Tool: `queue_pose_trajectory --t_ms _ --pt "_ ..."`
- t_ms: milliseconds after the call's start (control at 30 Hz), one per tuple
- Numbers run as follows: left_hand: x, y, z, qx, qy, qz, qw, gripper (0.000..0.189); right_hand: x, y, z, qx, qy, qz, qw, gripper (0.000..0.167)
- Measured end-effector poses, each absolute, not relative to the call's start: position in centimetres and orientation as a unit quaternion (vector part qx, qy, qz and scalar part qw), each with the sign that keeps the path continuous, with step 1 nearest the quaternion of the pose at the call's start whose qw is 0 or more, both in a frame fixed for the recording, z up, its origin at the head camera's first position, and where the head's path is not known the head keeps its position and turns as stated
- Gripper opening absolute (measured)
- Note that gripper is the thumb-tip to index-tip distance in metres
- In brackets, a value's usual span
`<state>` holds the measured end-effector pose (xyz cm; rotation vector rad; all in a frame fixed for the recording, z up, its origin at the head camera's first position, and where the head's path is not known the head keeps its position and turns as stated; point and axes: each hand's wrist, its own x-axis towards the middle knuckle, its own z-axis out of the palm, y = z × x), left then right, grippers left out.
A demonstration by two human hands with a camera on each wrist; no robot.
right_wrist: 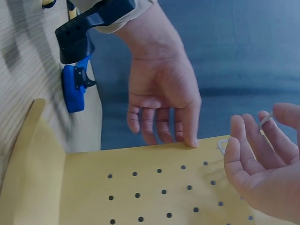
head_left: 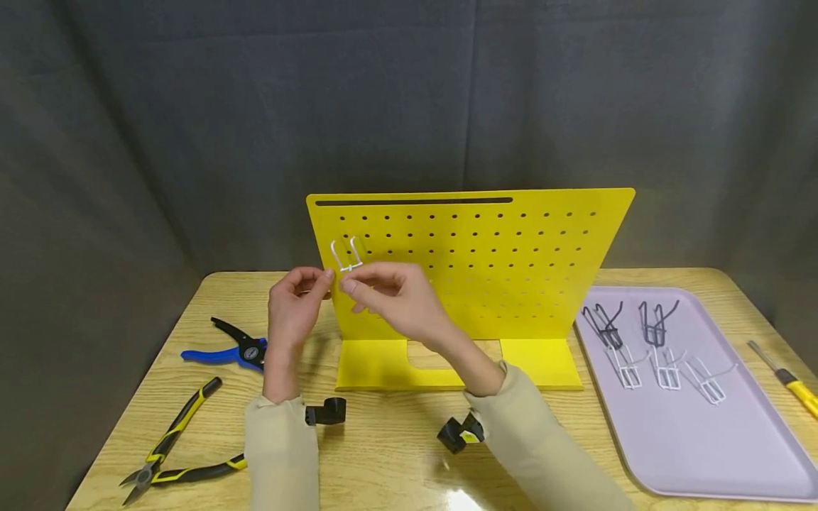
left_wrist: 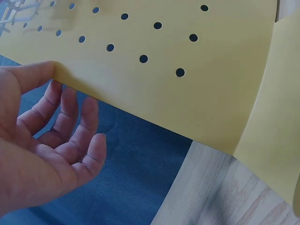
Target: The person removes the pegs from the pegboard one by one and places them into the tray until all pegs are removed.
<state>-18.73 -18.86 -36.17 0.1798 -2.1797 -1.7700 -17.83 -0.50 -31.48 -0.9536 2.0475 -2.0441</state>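
A yellow pegboard point(head_left: 476, 242) with rows of round holes stands upright on its base. My left hand point(head_left: 294, 305) pinches its left edge, thumb on the front and fingertips at the back, as the left wrist view shows. At the upper left of the board, my right hand point(head_left: 409, 298) holds a white wire pegboard hook point(head_left: 351, 267) between thumb and fingers. Two prongs of the hook stick up, curving at their tips. In the right wrist view the right fingers point(right_wrist: 262, 150) partly cover the wire, so whether its ends sit in holes cannot be told.
On the right, a lilac tray point(head_left: 716, 454) carries black wire hooks point(head_left: 653, 333) and white wire hooks point(head_left: 667, 372). Beyond it lies a yellow screwdriver point(head_left: 799, 394). Blue-handled pliers point(head_left: 217, 356) and yellow-black cutters point(head_left: 172, 433) lie at the left. A dark curtain point(head_left: 409, 106) hangs behind.
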Motion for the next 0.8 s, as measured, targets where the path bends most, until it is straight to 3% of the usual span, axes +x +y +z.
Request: queue_pose_trajectory --t_ms 467,800 --pt "-18.7 -18.9 -36.2 0.065 -0.771 -0.611 0.167 0.027 -17.0 3.0 -30.8 -0.31 0.67 -0.67 0.078 0.02" --pt "-18.7 -19.1 -36.2 0.059 -0.768 -0.617 0.161 0.027 -16.4 7.3 -32.2 -0.292 0.708 -0.638 0.078 0.02"
